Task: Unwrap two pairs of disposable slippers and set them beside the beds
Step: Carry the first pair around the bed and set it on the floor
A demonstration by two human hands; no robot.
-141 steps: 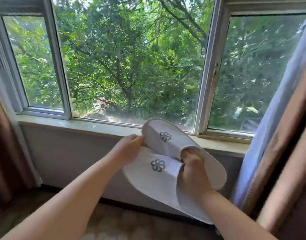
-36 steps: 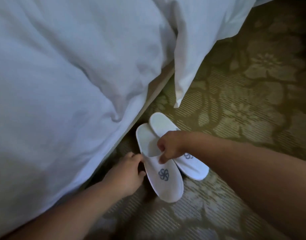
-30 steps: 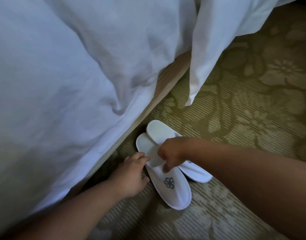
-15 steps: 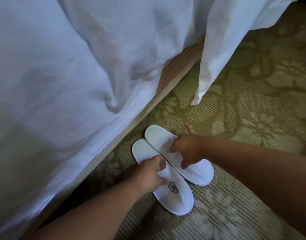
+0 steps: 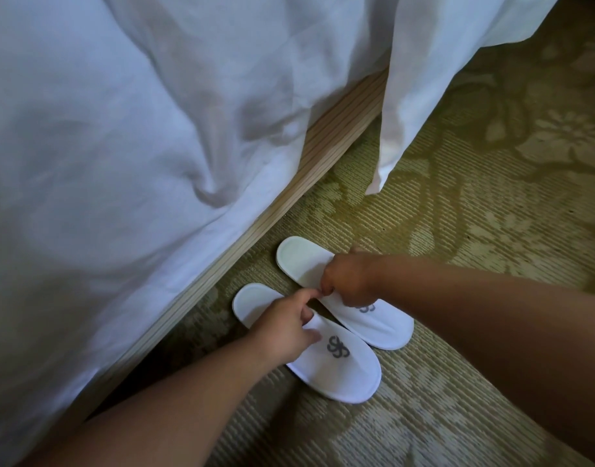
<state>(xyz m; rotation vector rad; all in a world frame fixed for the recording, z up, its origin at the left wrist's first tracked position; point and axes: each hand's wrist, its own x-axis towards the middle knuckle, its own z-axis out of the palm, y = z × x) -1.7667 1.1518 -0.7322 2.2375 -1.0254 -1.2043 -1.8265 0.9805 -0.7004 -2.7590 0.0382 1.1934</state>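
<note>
A white duvet (image 5: 127,136) hangs over the wooden bed base (image 5: 289,200), above a floral carpet (image 5: 484,203). 2 white slippers lie side by side on the carpet just beside the base: the near slipper (image 5: 336,362) and the far slipper (image 5: 309,261). The left hand (image 5: 286,328), fingers curled, pinches the near slipper's strap; the right hand (image 5: 350,281), loosely closed, presses on the far slipper's strap; their fingertips touch

A single head-worn wide-angle camera is looking steeply down and forward, close over the carpeted floor (image 5: 457,230). It is taking in the bed (image 5: 121,129) edge at left, with both forearms reaching in from the bottom of the frame.
</note>
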